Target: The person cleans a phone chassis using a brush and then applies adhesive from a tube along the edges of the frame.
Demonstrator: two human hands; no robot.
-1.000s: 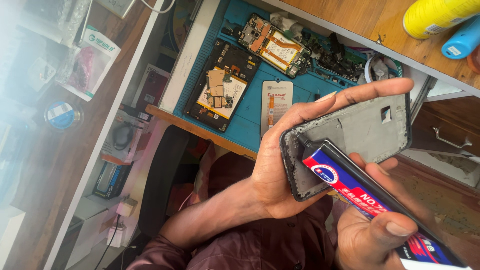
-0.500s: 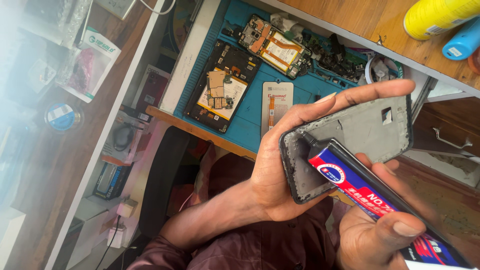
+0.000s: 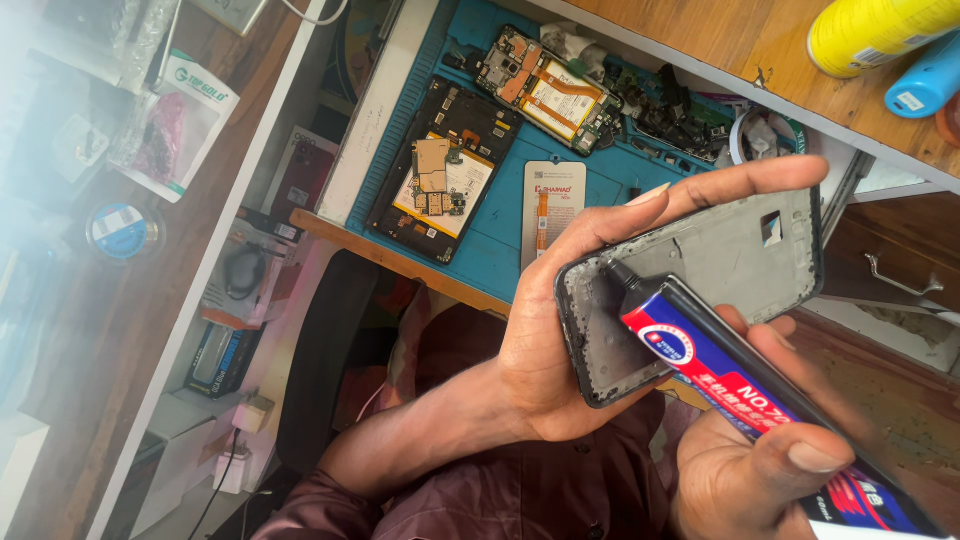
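Left hand grasps grey phone frame; right hand fingers clenched on glue tube, nozzle at left inner rim. Better squeeze gently, thin even bead.

Grey phone frame, red-and-blue glue tube, blue work mat — yellow bottle on brown wood.

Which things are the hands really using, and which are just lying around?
In use:
- left hand holding the grey plastic phone back frame
- right hand holding the red, blue and black glue tube, nozzle at the frame's edge

Lying about:
- two opened phones with bare circuit boards on the blue work mat
- yellow bottle
- blue bottle
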